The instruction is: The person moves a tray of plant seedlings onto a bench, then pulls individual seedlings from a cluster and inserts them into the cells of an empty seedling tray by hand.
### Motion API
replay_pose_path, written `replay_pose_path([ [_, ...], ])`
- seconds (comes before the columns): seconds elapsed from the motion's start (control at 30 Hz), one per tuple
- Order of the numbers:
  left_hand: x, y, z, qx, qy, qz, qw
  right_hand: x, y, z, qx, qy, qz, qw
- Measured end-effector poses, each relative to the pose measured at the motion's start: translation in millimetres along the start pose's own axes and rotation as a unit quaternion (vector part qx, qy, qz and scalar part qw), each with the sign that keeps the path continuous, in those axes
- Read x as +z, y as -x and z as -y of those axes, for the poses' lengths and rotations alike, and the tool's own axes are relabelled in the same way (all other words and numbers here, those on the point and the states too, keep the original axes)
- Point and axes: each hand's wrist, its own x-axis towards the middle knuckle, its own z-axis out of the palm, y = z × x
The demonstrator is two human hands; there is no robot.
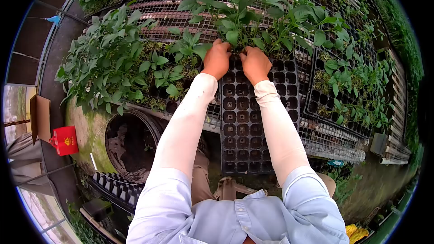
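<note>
A black cell tray (242, 116) lies lengthwise before me; its near cells hold no plants. Leafy green seedlings (235, 13) stand in its far part. At the front of these plants my left hand (217, 58) is closed, fingers curled toward the stem bases. Close beside it on the right, my right hand (255, 64) is also closed, thumb and fingertips pointing inward at the same spot. Leaves and the hands themselves hide the fingertips, so what they pinch cannot be made out.
Another tray of seedlings (108, 56) is at left, and one with sparser plants (348, 86) at right. All rest on a mesh bench (167, 0). Below left are a round black tub (131, 140), a red box (64, 140) and a cardboard box (40, 118).
</note>
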Motion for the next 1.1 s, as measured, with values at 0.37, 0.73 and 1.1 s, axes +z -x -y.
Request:
replay_pose_path([
  [0.37,-17,32,13,0.022,-0.013,-0.061,0.998,8,30,16,-0.027,-0.130,-0.053,0.990],
  [0.73,-6,33,6,0.108,-0.234,0.001,0.966,9,1,37,0.006,-0.057,0.064,0.996],
  [1.1,-135,78,-41,0.101,0.009,0.094,0.990,-13,49,71,-0.049,-0.232,-0.023,0.971],
])
